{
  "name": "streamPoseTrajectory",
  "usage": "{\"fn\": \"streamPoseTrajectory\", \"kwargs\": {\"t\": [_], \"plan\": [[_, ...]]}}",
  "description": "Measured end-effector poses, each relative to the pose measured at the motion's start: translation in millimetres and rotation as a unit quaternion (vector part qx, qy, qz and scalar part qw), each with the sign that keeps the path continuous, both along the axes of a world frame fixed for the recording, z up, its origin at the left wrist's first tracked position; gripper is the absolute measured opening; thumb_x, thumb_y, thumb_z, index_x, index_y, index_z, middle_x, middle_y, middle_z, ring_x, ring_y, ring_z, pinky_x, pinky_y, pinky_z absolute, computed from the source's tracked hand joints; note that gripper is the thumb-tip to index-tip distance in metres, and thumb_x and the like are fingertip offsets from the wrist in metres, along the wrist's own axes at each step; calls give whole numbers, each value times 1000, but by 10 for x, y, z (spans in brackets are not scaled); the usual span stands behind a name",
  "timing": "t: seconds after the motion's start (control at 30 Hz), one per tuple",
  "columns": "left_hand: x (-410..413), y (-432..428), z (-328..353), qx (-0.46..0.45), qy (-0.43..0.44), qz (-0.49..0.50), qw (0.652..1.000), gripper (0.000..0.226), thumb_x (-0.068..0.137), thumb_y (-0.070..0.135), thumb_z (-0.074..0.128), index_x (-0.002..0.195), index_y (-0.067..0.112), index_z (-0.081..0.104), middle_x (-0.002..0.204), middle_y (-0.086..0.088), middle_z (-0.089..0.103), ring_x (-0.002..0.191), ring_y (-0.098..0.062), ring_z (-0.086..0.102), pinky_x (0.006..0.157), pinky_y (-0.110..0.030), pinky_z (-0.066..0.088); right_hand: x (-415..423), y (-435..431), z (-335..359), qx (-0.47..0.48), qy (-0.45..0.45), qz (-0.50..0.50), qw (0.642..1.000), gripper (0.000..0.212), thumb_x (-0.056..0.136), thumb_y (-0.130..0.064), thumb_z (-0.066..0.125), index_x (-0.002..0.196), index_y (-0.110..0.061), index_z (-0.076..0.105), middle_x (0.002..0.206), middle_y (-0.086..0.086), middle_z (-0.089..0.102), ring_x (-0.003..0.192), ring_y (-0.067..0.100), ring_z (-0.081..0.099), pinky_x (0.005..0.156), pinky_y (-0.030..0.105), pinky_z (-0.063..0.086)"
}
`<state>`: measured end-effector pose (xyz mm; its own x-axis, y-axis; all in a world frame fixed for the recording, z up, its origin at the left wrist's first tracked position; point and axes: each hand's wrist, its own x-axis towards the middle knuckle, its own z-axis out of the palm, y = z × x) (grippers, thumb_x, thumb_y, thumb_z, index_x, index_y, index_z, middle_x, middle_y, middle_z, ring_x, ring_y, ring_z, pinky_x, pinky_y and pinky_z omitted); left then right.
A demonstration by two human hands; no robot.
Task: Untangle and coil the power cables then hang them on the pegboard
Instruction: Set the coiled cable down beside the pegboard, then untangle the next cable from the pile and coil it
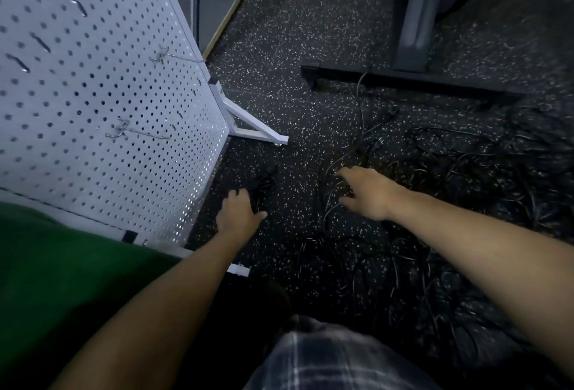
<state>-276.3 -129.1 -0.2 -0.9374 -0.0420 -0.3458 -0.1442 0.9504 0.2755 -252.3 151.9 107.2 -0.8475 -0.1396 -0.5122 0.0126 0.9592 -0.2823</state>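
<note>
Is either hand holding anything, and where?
Left hand grips a cable bundle by its near end; right hand is open, holding nothing.

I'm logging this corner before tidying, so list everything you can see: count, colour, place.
pegboard: one, white, standing at left
hooks: two, metal, on the pegboard
stand foot: one, white, beside the pegboard
loose cables: tangle, black, floor at right
cable bundle: one, black, floor at centre
desk frame: one, dark grey, top right
floor: black, white-speckled
green top: one, lower left
plaid fabric: one, bottom centre
left hand: fingers round the cable bundle
right hand: fingers spread over the loose cables
</note>
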Motion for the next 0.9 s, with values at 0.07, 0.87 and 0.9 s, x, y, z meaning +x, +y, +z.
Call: {"fn": "streamPoseTrajectory", "kwargs": {"t": [0.07, 0.87, 0.9], "plan": [[11, 110, 34, 22, 34, -45, 998, 55, 92, 38, 79, 135, 14, 56, 134, -8, 53, 119, -28, 56, 93, -44, 55, 23, -10, -9, 5, -6, -3, 1000, 66, 105, -33, 60, 161, -19, 27, 159, 7, 38, 143, 30, 42, 115, 43, 42], [158, 800, 33, 125, -159, -257, 945, 30, 95, 17, 74, 124, 10, 73, 111, -8, 76, 101, -17, 71, 96, -30, 58, 355, 167, 29, 5, -24, -18, 1000, 58, 103, -31, 60, 155, -15, 41, 150, 11, 46, 138, 30, 47, 112, 42, 44], [150, 830, 126, 129, -161, -252, 946, 31, 95, 18, 75, 125, 10, 73, 110, -6, 74, 102, -17, 70, 97, -33, 58, 374, 197, 90, 4, -19, -20, 1000, 57, 103, -31, 61, 154, -15, 43, 150, 11, 47, 139, 30, 46, 113, 42, 43]]}}
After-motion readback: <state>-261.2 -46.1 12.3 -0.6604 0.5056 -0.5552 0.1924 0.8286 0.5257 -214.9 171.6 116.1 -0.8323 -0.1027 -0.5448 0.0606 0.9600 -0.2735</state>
